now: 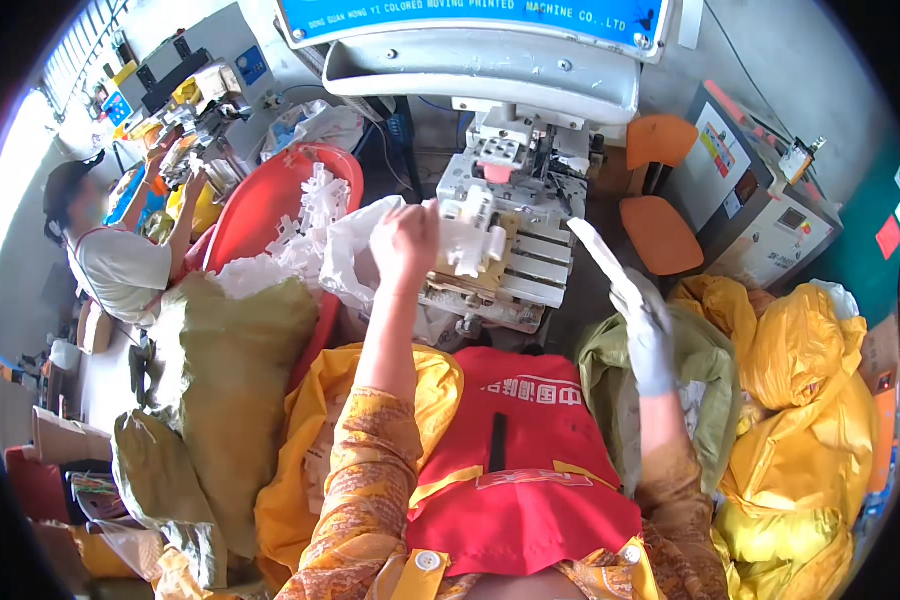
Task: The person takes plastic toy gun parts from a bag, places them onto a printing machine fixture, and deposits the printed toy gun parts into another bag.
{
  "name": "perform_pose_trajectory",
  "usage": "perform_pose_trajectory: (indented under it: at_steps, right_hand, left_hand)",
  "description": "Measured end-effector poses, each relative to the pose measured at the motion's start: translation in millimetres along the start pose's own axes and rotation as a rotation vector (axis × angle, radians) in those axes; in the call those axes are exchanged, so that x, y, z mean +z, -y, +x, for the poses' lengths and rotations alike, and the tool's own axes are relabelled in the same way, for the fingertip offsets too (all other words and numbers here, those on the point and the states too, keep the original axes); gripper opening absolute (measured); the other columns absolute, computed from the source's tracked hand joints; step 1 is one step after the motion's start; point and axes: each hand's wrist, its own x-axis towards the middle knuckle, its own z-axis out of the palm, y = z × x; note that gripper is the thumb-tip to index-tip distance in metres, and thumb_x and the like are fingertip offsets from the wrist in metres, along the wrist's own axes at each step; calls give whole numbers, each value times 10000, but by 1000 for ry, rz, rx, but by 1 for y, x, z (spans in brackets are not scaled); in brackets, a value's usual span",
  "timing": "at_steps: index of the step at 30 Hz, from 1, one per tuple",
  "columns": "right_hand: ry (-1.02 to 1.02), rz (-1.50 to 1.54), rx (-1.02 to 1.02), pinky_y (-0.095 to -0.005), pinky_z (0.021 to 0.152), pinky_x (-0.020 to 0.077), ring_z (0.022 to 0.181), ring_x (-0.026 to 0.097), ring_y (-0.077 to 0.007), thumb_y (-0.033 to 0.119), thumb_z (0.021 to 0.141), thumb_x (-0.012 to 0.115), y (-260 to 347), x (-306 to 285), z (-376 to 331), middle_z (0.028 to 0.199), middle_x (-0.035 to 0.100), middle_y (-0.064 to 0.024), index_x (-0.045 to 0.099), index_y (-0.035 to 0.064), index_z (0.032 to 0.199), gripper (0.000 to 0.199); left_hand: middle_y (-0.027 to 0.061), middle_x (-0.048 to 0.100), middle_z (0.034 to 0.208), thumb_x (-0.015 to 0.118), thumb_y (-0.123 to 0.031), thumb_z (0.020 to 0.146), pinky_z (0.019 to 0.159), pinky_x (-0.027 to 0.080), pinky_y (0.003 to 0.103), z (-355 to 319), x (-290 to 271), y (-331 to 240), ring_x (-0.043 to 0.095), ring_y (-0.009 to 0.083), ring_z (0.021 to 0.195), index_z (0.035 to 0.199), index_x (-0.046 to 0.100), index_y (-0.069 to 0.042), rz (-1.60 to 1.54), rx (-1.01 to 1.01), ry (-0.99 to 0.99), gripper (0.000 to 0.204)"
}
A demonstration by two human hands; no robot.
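Observation:
Over the front of the printing machine, my bare left hand is closed, its fingers curled at the edge of a white plastic part. The part has knobby, angular ends and shows in front of a tan fixture on the machine's bed. Its grip on the part is partly hidden by the hand itself. My right hand, in a pale grey and white glove, is raised to the right of the bed. Its fingers are stretched out toward the machine, seen edge-on, with no separate object clearly visible in them.
A red basin of white plastic parts stands at the left. Around me are a yellow sack, an olive sack, a green sack and yellow bags. An orange chair stands right; another person works far left.

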Motion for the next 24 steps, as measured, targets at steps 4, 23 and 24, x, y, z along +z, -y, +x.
perform_pose_trajectory:
  at_steps: [4,23,24]
  right_hand:
    - [98,-398,-274,-326,949,404,1092,516,-227,62,845,559,0,76,51,1144,539,-125,558,22,1195,352]
    - [77,-894,-673,-401,985,362,1170,457,-309,51,872,491,-27,56,4,1271,469,-183,563,-9,1165,308]
    - [-95,-810,-572,-383,964,385,1146,478,-292,26,901,451,-39,29,-18,1265,487,-175,536,-20,1194,309]
  left_hand:
    - [144,517,575,604,-191,842,544,396,422,-19,-62,32,502,332,542,565,502,-28,16,-261,-102,337]
    - [139,610,756,618,-308,810,697,465,441,-220,-193,67,589,337,750,715,656,-46,423,-570,282,281]
    - [138,611,772,616,-308,811,705,466,438,-217,-191,66,588,337,764,718,655,-48,417,-557,316,278]
